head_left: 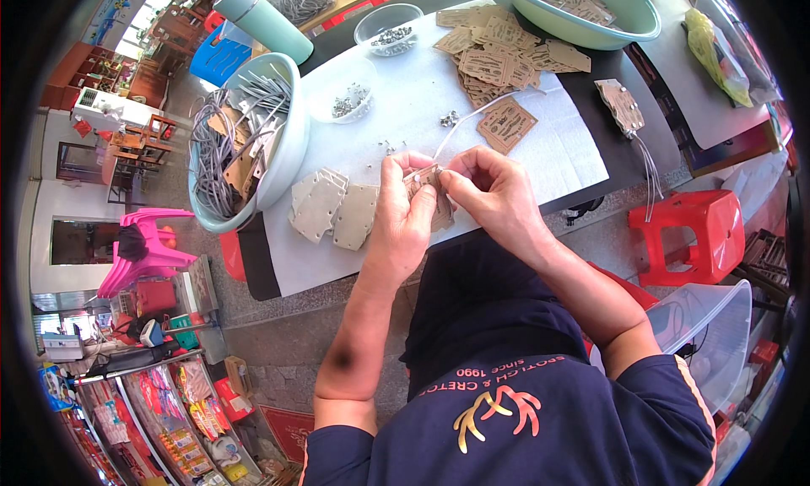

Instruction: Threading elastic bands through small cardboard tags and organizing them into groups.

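Above the near edge of the white sheet, my left hand grips a brown printed card between thumb and fingers. My right hand closes in a pinch at the card's upper edge, where a small shiny piece shows; what exactly its fingertips hold is too small to tell. A pale cord runs from beside the fingers up toward the card pile. Left of my hands lie several grey cards. One brown card and small metal fasteners lie just beyond the hands.
A pile of brown cards lies at the back. Two clear bowls hold metal fasteners. A blue basin with grey cords stands left, near a thermos. A green basin is back right; a red stool stands right.
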Available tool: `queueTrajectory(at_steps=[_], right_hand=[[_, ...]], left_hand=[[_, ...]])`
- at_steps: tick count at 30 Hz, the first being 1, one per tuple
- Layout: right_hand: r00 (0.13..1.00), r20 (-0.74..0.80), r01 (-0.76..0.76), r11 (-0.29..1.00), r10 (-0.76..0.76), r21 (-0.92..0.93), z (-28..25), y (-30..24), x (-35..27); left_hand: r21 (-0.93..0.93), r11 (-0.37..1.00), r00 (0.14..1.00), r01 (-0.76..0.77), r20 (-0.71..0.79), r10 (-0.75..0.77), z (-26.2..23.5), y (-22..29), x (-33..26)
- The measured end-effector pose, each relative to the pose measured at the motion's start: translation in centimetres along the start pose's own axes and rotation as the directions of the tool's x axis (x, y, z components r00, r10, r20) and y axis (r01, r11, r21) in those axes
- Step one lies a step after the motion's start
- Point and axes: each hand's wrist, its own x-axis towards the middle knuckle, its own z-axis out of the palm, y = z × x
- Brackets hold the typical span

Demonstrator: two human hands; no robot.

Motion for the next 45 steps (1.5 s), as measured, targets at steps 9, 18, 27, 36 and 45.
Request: queueTrajectory(at_steps=[9,18,27,36,45], right_hand=[[0.999,-0.016,0.032,0.996,-0.033,-0.079,0.2,-0.1,0.1],[0.996,-0.085,0.026,0.989,-0.038,-0.143,0.6,-0.1,-0.1],[0.978,-0.145,0.109,0.96,-0.15,-0.258,1.3,-0.1,0.0],[0.979,-0.159,0.085,0.961,-0.129,-0.262,1.2,-0.3,-0.1],[0.986,-0.113,0.105,0.979,-0.126,-0.175,1.1,-0.3,-0.1]], left_hand=[[0.057,0.998,1.0,-0.015,0.013,0.014,0.0,0.1,0.1],[0.078,0.995,0.998,-0.061,-0.005,0.062,0.1,-0.2,0.1],[0.139,0.985,0.986,-0.102,-0.12,0.119,0.7,-1.9,-0.5],[0.078,0.995,0.989,-0.069,-0.128,0.079,1.4,-1.1,-0.7],[0.148,0.98,0.985,-0.132,-0.093,0.146,1.2,-1.5,-0.7]])
